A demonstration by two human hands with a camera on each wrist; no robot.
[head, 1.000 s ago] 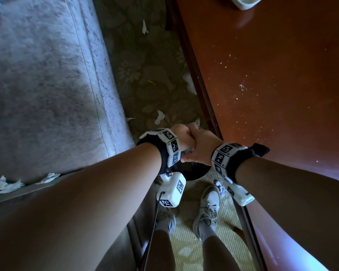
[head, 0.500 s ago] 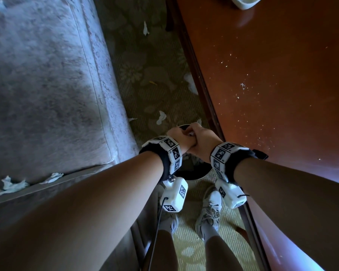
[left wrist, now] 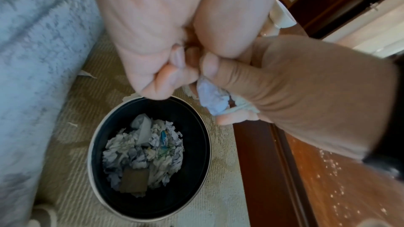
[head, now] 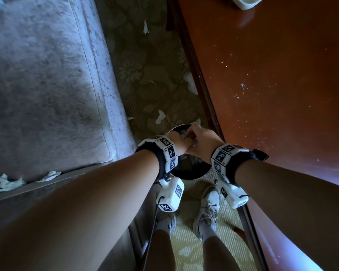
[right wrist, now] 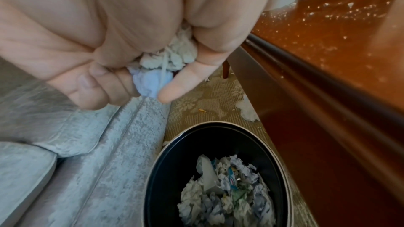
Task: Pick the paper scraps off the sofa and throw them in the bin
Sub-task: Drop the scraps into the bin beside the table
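1. Here we hold both hands over the bin point(left wrist: 197, 127) so the wad of paper scraps point(right wrist: 166, 63) falls inside.
2. Our right hand point(head: 201, 141) clutches the wad; our left hand point(head: 179, 142) is curled, apparently empty. Two scraps point(head: 9, 182) remain on the sofa point(head: 43, 85).

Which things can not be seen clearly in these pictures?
- Head view: the paper wad, hidden inside the right hand.
- Right wrist view: whether the left hand also holds the wad; blur.
- Left wrist view: the bin bottom, covered by crumpled paper.
- Head view: the white dish, cut by the top edge.
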